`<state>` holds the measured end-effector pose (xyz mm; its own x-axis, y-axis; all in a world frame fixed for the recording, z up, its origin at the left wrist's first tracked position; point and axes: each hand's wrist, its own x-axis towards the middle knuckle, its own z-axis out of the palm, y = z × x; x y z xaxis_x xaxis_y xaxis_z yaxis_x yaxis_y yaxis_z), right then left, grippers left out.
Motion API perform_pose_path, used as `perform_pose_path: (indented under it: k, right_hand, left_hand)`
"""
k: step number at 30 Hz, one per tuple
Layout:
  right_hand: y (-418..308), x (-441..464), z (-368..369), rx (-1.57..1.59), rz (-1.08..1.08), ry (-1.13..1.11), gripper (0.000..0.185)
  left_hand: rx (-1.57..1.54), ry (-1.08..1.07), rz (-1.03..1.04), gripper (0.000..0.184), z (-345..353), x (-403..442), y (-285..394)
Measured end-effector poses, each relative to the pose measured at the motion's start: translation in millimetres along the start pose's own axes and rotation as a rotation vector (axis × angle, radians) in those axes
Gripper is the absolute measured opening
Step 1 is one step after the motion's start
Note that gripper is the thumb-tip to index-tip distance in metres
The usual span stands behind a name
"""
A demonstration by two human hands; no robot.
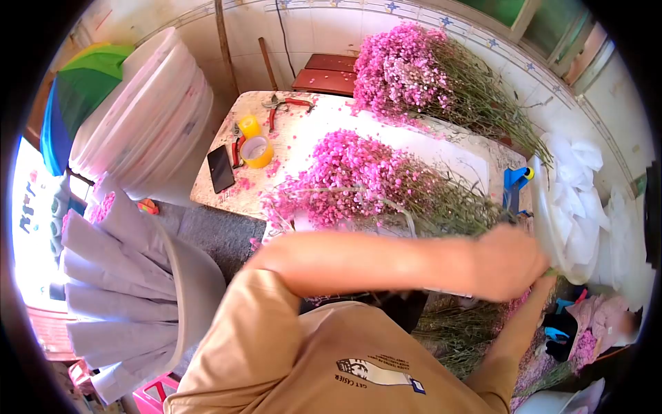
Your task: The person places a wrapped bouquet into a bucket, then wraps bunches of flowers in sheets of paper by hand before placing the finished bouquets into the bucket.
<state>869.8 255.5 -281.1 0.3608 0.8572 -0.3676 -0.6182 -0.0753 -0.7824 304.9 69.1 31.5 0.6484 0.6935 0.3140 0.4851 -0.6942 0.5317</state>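
My left arm reaches across the front of the table. My left hand (509, 261) is closed in a fist at the table's right end, smeared a little by motion, and what it grips is hidden. Something green shows beside its fingers, too small to name. My right forearm (518, 328) comes up from below to the same spot, its hand hidden behind the left one. Just beyond the left arm lies a bunch of pink baby's breath (352, 169), blossoms to the left and stems toward my hands. A blue tape dispenser (514, 190) stands close behind my left hand.
A larger pink bunch (407, 69) lies at the table's back. On the left are pruning shears (286, 103), tape rolls (256, 152) and a phone (221, 169). A bucket of wrapped bundles (196, 290) stands left; white plastic bags (576, 186) hang right.
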Motion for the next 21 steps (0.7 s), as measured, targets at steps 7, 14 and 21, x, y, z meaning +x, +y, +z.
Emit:
perform_pose_path:
  k: [7,14,21]
  right_hand:
    - [39,-81,90,-1.49,-0.518,0.568,0.074]
    - [137,-200,238,-1.218,-1.106,-0.162,0.04]
    - [191,-191,248,-1.609,-1.046,-0.192,0.034]
  left_hand:
    - [0.12,0.615,0.005,0.021,-223,-74,-36]
    - [0.683,0.957,-0.411,0.031,-348,-254,-83]
    - [1.116,1.112,-0.279,0.042,-419,-273,-81]
